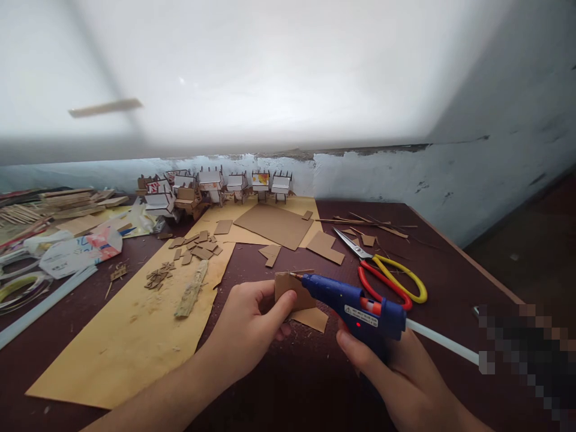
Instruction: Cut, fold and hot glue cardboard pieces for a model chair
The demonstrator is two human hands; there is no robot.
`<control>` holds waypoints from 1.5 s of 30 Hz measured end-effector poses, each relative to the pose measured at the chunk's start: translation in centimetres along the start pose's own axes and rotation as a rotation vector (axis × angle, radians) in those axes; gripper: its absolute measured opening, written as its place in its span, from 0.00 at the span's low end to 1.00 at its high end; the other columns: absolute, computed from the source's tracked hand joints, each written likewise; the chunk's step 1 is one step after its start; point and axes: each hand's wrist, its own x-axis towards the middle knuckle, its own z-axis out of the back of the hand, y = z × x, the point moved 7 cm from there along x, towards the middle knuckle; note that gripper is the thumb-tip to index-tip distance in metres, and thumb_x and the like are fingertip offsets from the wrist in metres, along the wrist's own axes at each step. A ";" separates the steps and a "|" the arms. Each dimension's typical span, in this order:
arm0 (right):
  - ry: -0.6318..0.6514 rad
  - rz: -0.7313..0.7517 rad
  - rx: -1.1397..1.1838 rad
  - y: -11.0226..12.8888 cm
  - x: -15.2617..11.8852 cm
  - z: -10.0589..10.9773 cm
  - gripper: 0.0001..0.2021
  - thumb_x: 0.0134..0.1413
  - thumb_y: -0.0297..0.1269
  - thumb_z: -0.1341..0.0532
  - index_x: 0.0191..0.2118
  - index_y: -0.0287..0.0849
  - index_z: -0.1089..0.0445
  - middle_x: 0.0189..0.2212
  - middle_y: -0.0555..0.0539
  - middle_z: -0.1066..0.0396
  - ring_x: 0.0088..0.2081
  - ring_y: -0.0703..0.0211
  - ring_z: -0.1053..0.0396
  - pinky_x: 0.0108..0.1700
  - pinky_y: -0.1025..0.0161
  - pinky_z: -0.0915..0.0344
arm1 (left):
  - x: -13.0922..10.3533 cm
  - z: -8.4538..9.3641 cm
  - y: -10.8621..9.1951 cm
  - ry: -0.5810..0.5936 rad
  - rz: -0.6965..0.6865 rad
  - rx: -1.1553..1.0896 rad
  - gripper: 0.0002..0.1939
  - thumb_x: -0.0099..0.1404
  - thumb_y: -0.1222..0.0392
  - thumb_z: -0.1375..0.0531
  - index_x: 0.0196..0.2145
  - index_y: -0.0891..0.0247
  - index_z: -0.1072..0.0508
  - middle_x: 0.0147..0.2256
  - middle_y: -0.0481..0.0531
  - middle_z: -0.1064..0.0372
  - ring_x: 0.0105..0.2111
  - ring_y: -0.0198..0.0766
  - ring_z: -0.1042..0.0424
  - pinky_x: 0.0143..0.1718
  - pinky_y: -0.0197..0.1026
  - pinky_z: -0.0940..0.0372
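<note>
My left hand point(252, 327) pinches a small cardboard piece point(294, 292) upright between thumb and fingers. Wrapped round the handle of a blue hot glue gun point(355, 306) is my right hand point(400, 372). The gun's nozzle points left and meets the top edge of that cardboard, and a red light glows on its side. A long white glue stick point(443, 341) sticks out of its back. Just beyond the held piece lies a flat cardboard scrap point(311, 320). Scissors point(382, 264) with red and yellow handles rest behind the gun, blades partly apart.
Small folded cardboard models point(211, 183) stand along the wall. Cardboard offcuts point(200, 245) and a crusty strip point(192, 291) lie on a yellow sheet point(135, 348). A larger cardboard panel point(274, 225) lies behind. Tape rolls point(20, 291) and wooden strips point(72, 204) crowd the left side.
</note>
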 end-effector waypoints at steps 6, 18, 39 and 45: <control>0.042 -0.010 0.011 -0.5 -0.1 -0.3 0.15 0.68 0.46 0.43 0.31 0.46 0.31 0.28 0.49 0.30 0.35 0.52 0.29 0.34 0.63 0.31 | 0.1 0.0 0.1 0.002 0.013 -0.013 0.18 0.68 0.45 0.41 0.33 0.64 0.23 0.25 0.50 0.30 0.24 0.37 0.29 0.25 0.35 0.35; 0.053 -0.011 -0.047 -0.4 0.0 -0.3 0.18 0.68 0.48 0.44 0.27 0.46 0.36 0.25 0.50 0.35 0.32 0.53 0.31 0.30 0.63 0.34 | 0.0 -0.1 0.0 0.026 -0.001 -0.008 0.18 0.70 0.46 0.42 0.33 0.64 0.23 0.25 0.49 0.30 0.23 0.36 0.31 0.24 0.35 0.37; 0.048 -0.016 0.006 -0.4 0.1 -0.3 0.16 0.68 0.49 0.44 0.30 0.46 0.34 0.28 0.49 0.32 0.38 0.50 0.29 0.34 0.63 0.31 | 0.0 0.3 0.0 -0.024 -0.022 0.035 0.19 0.69 0.45 0.42 0.30 0.63 0.25 0.24 0.50 0.30 0.23 0.37 0.30 0.24 0.35 0.37; 0.028 -0.016 -0.017 -0.4 0.1 -0.1 0.18 0.68 0.49 0.44 0.28 0.46 0.37 0.26 0.50 0.33 0.34 0.53 0.31 0.32 0.63 0.33 | 0.1 0.4 0.2 -0.038 -0.016 0.036 0.19 0.69 0.45 0.41 0.31 0.63 0.24 0.24 0.50 0.30 0.23 0.37 0.30 0.24 0.35 0.36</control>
